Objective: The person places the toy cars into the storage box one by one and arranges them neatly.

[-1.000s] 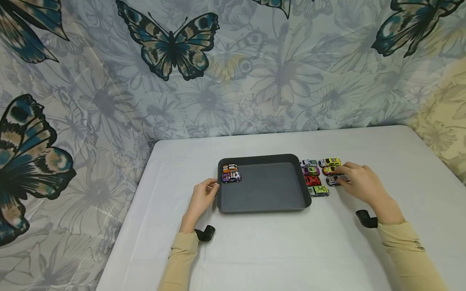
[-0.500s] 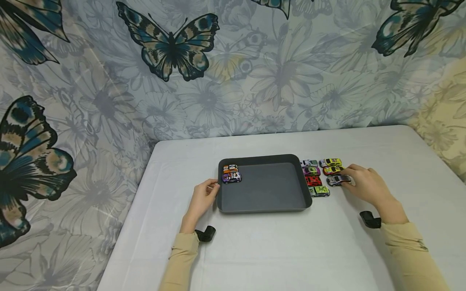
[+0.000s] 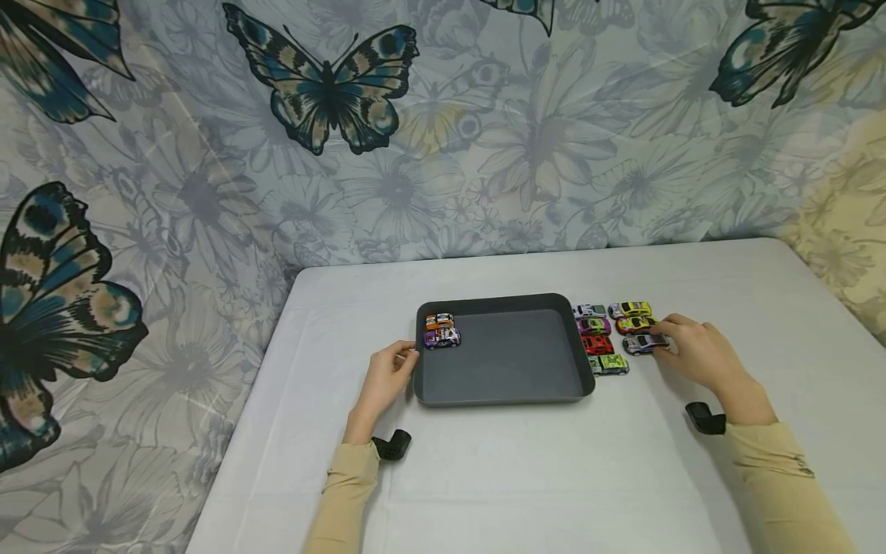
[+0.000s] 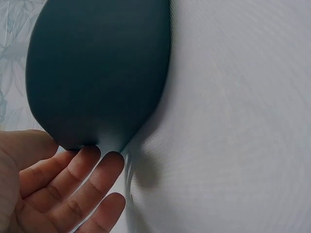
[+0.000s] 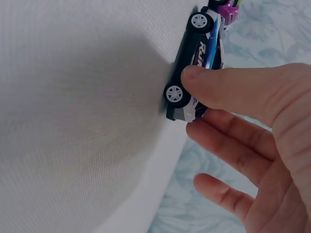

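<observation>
Two hands: R hand (image 3: 699, 355) pinches silver car (image 3: 641, 343), L hand (image 3: 384, 379) touches tray (image 3: 505, 394).

left sleeve (image 3: 342, 492): long, tan knit, plain, close-fitting, ending at the wrist
right sleeve (image 3: 782, 492): same tan fabric, creased near the cuff
left wrist mount (image 3: 391, 445): small black curved piece beside the cuff
right wrist mount (image 3: 704, 419): matching black piece beside the cuff
hands: bare, no rings or gloves visible
</observation>
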